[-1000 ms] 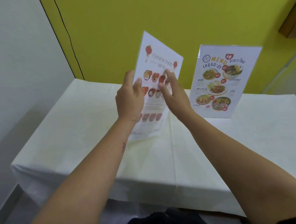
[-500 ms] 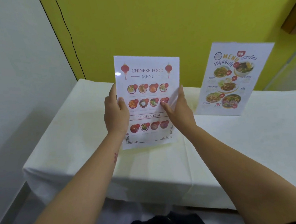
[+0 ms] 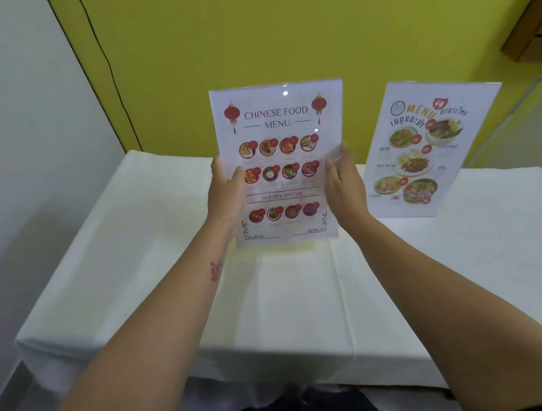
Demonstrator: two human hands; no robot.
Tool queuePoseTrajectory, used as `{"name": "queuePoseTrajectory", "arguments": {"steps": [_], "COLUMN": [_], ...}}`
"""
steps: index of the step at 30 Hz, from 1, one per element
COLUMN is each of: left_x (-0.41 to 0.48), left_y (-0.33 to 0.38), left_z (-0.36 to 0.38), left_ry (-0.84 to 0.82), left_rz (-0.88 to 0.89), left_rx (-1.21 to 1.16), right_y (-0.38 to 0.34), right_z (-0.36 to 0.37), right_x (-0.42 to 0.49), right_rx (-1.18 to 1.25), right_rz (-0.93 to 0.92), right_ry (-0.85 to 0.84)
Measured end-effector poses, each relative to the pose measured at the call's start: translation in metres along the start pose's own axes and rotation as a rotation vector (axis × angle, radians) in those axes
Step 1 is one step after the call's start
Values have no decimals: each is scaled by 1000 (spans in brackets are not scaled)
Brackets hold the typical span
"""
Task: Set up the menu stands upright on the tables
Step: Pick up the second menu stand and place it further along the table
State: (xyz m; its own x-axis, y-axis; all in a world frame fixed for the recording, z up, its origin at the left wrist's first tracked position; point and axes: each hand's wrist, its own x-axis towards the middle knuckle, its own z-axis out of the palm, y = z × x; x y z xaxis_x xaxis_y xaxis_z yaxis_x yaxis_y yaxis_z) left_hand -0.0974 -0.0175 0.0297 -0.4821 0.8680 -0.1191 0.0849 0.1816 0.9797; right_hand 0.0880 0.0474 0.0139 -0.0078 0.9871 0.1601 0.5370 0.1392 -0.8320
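**A:** Both hands clamp the Chinese food menu stand (image 3: pixel 281 158), left hand (image 3: pixel 225 193) and right hand (image 3: pixel 344 185) on its side edges, mid-tabletop (image 3: pixel 135 251), near the far edge.

**B:** Base flat first (Thai menu stand (image 3: pixel 423 147) stands beside it), then let go evenly.

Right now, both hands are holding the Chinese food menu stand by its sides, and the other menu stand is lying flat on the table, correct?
Not quite. The head view shows the other menu stand upright on the table, not flat. Both hands, left and right, do hold the Chinese food menu stand by its sides.
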Motion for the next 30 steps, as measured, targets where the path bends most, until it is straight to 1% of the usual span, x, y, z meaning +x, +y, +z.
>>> {"name": "queuePoseTrajectory", "arguments": {"steps": [4, 8, 12, 14, 16, 18, 23, 26, 30], "left_x": [29, 58, 73, 80, 84, 85, 76, 65, 67], "left_y": [10, 16, 12, 3, -3, -7, -31, -43, -41], "left_z": [17, 30, 42, 44, 44, 45, 50, 54, 55], "left_ry": [-97, -153, -217, -208, -196, -207, -203, -182, -196], "left_rz": [48, 43, 25, 33, 50, 62, 59, -3, -11], "left_rx": [1, 0, -12, -26, -34, -35, 4, 69, 49], "right_y": [6, 13, 23, 25, 25, 24, 41, 55, 57], "right_z": [-10, -13, -13, -10, -8, -6, 1, 7, 12], "right_x": [24, 45, 60, 64, 66, 64, 44, 40, 44], "right_rx": [28, -2, 33, 37, 50, 47, -68, -143, -106], "right_rz": [51, 96, 160, 161, 144, 141, 141, 157, 188], "right_ry": [-13, -56, -122, -179, -202, -193, -218, -221, -177]}}
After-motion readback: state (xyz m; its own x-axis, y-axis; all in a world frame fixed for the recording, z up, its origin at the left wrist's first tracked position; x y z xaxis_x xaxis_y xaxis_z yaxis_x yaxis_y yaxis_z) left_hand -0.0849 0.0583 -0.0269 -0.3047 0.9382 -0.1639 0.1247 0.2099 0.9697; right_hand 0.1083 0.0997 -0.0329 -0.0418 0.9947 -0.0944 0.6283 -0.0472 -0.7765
